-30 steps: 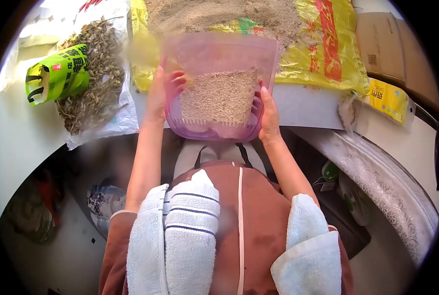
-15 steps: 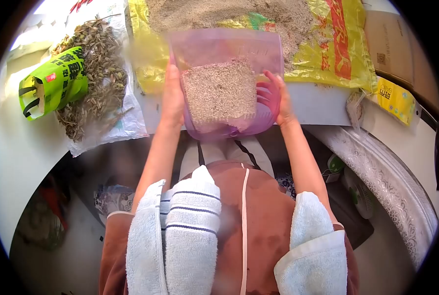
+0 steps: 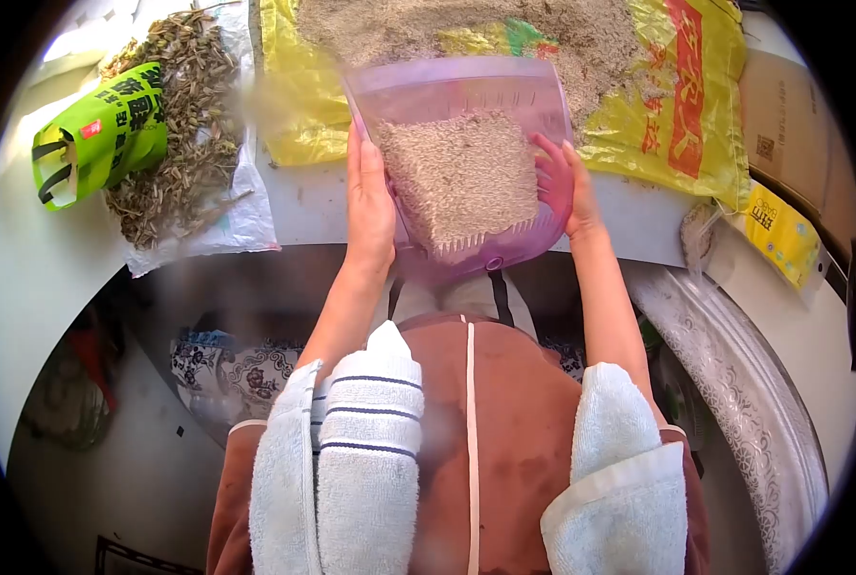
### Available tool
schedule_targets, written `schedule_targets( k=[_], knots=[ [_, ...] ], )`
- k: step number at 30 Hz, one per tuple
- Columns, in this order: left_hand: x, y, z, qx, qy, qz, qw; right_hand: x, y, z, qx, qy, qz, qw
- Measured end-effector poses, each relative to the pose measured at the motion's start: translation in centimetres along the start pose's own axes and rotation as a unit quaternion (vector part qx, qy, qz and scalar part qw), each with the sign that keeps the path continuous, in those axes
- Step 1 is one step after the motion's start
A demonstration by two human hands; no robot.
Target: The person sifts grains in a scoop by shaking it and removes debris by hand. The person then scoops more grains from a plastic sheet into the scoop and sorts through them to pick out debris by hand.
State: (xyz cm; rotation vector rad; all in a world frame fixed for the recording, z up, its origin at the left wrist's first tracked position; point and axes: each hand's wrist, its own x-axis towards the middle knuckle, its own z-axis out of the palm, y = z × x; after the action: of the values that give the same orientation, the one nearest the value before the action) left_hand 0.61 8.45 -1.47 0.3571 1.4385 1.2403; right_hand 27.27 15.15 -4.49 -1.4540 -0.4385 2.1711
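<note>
A see-through purple plastic strainer bowl (image 3: 447, 84) is held between my two hands over the near edge of the table. Pale, fine grain (image 3: 461, 177) fills its bottom in a heap, and rows of narrow slots show in its walls. My left hand (image 3: 370, 206) grips the bowl's left side, fingers mostly on the outer wall. On the right side, my right hand (image 3: 583, 196) holds the bowl, its fingers showing through the purple plastic. Beyond the bowl, more of the grain (image 3: 600, 43) lies spread on a yellow printed sack (image 3: 715, 125).
At left, dried brown pods (image 3: 193, 125) lie on a white plastic sheet (image 3: 255, 225), beside a green printed bag (image 3: 102, 129). To the right are a cardboard box (image 3: 782, 125) and a yellow packet (image 3: 777, 225). The white table (image 3: 313, 211) curves around me.
My hands have carried the strainer bowl slightly to the right and tilted it. The grain inside has slid toward its right side.
</note>
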Motion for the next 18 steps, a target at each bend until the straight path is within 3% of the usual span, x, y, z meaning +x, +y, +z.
schedule_targets(
  k=[1, 3, 4, 8, 10, 12, 16, 18],
  knots=[
    [-0.5, -0.7, 0.3, -0.006, 0.026, -0.022, 0.999, -0.3, 0.3, 0.8, 0.029, 0.002, -0.022, 0.999],
    [1.2, -1.4, -4.0, -0.065, -0.018, -0.039, 0.997, -1.5, 2.6, 3.9, 0.084, 0.009, -0.06, 0.995],
    [2.2, -1.2, -6.0, -0.11, -0.037, -0.058, 0.992, -1.4, 4.7, 5.0, 0.036, 0.04, -0.131, 0.99],
    [3.1, 1.5, -7.3, -0.126, -0.086, -0.141, 0.978, -1.6, 6.3, 6.7, -0.009, 0.074, -0.082, 0.994],
    [1.8, 1.1, -2.9, -0.01, -0.035, 0.02, 0.999, -0.7, 3.4, 4.1, 0.004, 0.074, -0.021, 0.997],
    [-0.1, 0.8, -0.7, 0.018, 0.0, 0.022, 1.0, -0.8, 1.2, 1.7, -0.023, 0.031, 0.018, 0.999],
    [0.5, -0.2, -5.2, -0.052, -0.002, -0.094, 0.994, -2.4, 4.9, 4.4, 0.07, 0.036, -0.058, 0.995],
    [2.7, -0.3, -8.9, -0.066, -0.05, -0.087, 0.993, -3.0, 7.8, 8.2, -0.016, 0.061, -0.184, 0.981]
  ],
)
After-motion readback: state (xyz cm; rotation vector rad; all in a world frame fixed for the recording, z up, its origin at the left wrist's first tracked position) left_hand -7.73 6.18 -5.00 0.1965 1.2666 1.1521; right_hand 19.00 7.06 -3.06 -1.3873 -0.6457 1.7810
